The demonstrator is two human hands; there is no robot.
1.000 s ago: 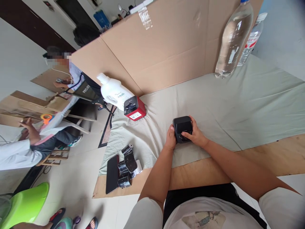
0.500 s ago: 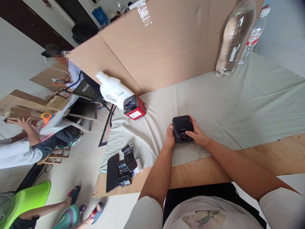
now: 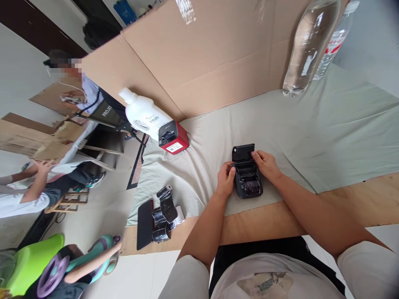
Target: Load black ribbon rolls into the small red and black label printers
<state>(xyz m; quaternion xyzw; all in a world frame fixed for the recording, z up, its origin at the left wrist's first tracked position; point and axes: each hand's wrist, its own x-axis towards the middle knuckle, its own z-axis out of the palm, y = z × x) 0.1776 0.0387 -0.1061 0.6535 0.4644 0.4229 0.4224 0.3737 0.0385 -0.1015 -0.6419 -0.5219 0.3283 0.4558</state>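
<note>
Left hand (image 3: pixel 225 179), right hand (image 3: pixel 264 164) grip opened black printer (image 3: pixel 247 176).

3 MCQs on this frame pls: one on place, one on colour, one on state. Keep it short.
1. Where is the red printer?
A. Beside the white jug, near the cardboard wall
B. On the floor under the stool
C. Between the two clear bottles

2. What colour is the printer held by the two hands?
A. White
B. Black
C. Green

3. What state is the lid of the held printer in?
A. Shut flat
B. Taken off and lying on the phone
C. Flipped open, away from the person

Answers:
1. A: it sits right next to the white jug at the foot of the cardboard wall.
2. B: the black printer between the left hand and right hand is dark all over.
3. C: the lid stands raised at the far end, with the inner bay showing.
</note>
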